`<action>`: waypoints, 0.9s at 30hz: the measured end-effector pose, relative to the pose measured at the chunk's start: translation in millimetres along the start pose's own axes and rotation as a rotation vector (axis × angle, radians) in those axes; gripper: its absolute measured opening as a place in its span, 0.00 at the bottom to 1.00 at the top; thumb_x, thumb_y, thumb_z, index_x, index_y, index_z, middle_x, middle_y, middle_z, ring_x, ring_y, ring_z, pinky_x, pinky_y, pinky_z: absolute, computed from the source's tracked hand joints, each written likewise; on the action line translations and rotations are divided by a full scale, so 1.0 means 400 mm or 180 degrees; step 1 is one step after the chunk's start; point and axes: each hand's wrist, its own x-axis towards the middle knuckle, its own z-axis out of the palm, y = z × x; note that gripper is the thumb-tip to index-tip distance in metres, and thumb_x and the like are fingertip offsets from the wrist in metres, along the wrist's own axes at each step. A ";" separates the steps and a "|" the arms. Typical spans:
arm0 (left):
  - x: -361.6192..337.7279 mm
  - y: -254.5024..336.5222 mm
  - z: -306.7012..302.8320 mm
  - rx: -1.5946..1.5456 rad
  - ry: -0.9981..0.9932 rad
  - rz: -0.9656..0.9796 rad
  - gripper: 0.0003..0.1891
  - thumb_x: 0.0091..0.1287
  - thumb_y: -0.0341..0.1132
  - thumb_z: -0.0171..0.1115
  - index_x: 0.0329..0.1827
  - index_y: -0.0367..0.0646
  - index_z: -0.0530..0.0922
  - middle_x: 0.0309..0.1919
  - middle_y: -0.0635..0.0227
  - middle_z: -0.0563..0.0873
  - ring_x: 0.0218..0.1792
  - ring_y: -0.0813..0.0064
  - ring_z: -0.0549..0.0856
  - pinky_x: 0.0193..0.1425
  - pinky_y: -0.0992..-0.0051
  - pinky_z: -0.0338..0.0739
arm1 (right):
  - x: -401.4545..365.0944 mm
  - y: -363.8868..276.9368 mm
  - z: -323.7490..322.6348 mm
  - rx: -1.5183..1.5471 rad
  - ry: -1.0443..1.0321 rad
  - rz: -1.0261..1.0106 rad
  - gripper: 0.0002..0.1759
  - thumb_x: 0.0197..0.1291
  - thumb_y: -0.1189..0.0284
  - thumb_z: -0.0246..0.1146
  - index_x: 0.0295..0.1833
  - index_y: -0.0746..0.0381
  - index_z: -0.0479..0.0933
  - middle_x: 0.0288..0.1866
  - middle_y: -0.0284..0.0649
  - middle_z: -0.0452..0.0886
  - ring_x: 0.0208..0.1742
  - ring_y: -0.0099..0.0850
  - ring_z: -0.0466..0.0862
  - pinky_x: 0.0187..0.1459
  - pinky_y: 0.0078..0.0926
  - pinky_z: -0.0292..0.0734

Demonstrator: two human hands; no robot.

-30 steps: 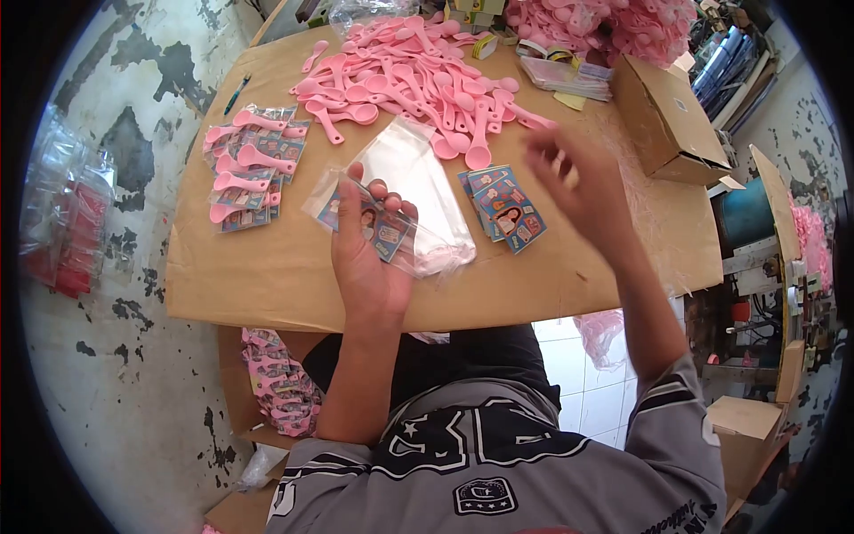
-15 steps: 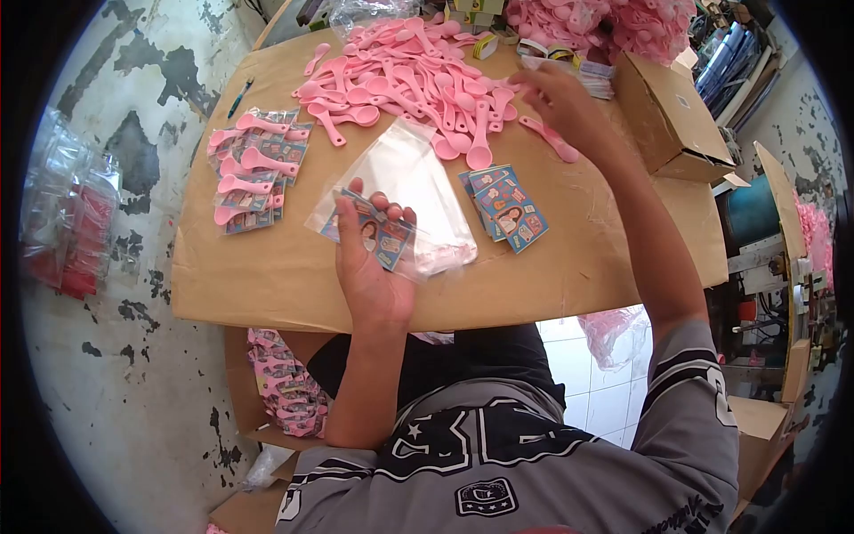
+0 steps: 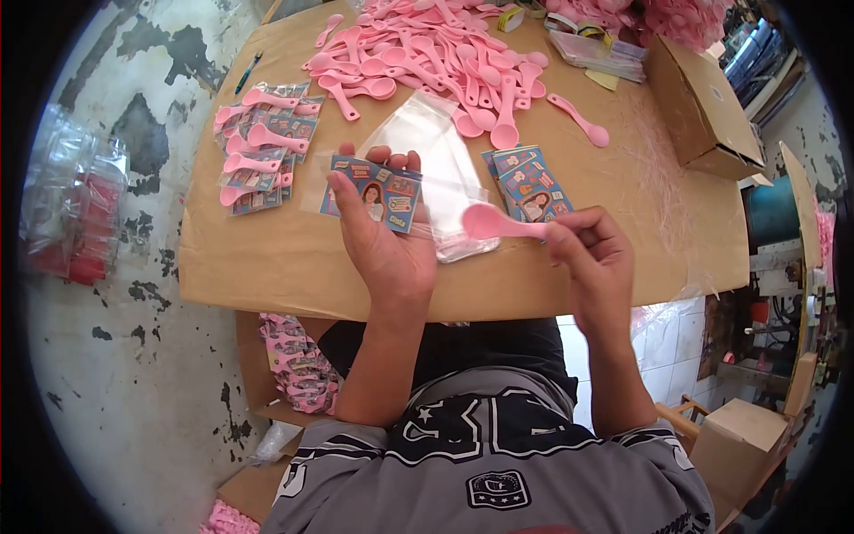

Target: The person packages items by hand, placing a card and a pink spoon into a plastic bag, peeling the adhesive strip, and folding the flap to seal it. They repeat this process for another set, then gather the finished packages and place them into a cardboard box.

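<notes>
**Right hand [image 3: 600,258] now holds a pink spoon [image 3: 503,222] near the bagged card [image 3: 391,200]**

Half a second earlier, the right hand was stretched out to the right edge of the spoon pile [image 3: 427,53]. It has since come back to the near part of the surface [image 3: 294,258]. Its thumb and fingers pinch the spoon by the handle end, and the bowl points left, toward the left hand [image 3: 387,258]. The spoon is raised, in view between the left hand and the right, its handle passing in front of the near edge of the card stack [image 3: 532,187].

The left hand has stayed palm up, its thumb across the bagged card and its fingers curled behind it. The card was tilted before; now it faces the camera more squarely, with its clear film showing at both sides. Behind this hand, the flat clear bags [image 3: 445,165] lie on the surface as they did.

Other things keep their places. The loose spoon [image 3: 580,120] lies to the right of the pile, apart from it. The packed spoon sets [image 3: 267,142] overlap at the left, with the pen [image 3: 248,73] just beyond them. An open cardboard box [image 3: 698,107] sits at the far right.
</notes>
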 end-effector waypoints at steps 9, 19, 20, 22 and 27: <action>-0.056 -0.032 0.030 0.0053 -0.0248 -0.0908 0.30 0.83 0.56 0.57 0.76 0.44 0.67 0.51 0.65 0.83 0.54 0.70 0.85 0.72 0.56 0.83 | -0.006 -0.026 0.051 0.0330 -0.0894 0.0250 0.11 0.71 0.78 0.71 0.55 0.68 0.78 0.48 0.38 0.86 0.46 0.22 0.86 0.50 0.21 0.82; -0.084 -0.049 0.019 0.0041 -0.0699 -0.1861 0.25 0.85 0.46 0.55 0.78 0.44 0.67 0.61 0.60 0.83 0.59 0.68 0.87 0.70 0.57 0.86 | 0.016 0.043 0.072 0.0061 -0.0527 -0.0367 0.21 0.63 0.77 0.78 0.53 0.61 0.72 0.46 0.31 0.76 0.45 0.18 0.78 0.46 0.18 0.75; -0.078 -0.046 0.012 0.0046 -0.0731 -0.1907 0.25 0.85 0.45 0.55 0.79 0.43 0.67 0.63 0.58 0.83 0.61 0.67 0.87 0.70 0.58 0.86 | 0.016 0.045 0.076 0.0120 -0.0502 -0.0401 0.23 0.62 0.77 0.78 0.54 0.62 0.72 0.46 0.32 0.76 0.46 0.19 0.79 0.47 0.18 0.75; -0.073 -0.040 0.023 0.0141 -0.0686 -0.1944 0.26 0.86 0.44 0.54 0.79 0.42 0.66 0.65 0.55 0.82 0.63 0.65 0.86 0.69 0.58 0.86 | 0.007 0.031 0.078 -0.0668 -0.0218 -0.0974 0.24 0.60 0.76 0.79 0.58 0.61 0.76 0.51 0.37 0.79 0.50 0.25 0.81 0.48 0.22 0.77; -0.052 -0.018 0.046 -0.0023 -0.0562 -0.1929 0.26 0.86 0.42 0.54 0.80 0.39 0.64 0.70 0.48 0.79 0.70 0.57 0.81 0.74 0.55 0.81 | 0.011 -0.013 0.039 -0.2315 -0.0657 -0.2817 0.13 0.55 0.72 0.80 0.47 0.54 0.91 0.75 0.48 0.77 0.66 0.46 0.79 0.61 0.42 0.78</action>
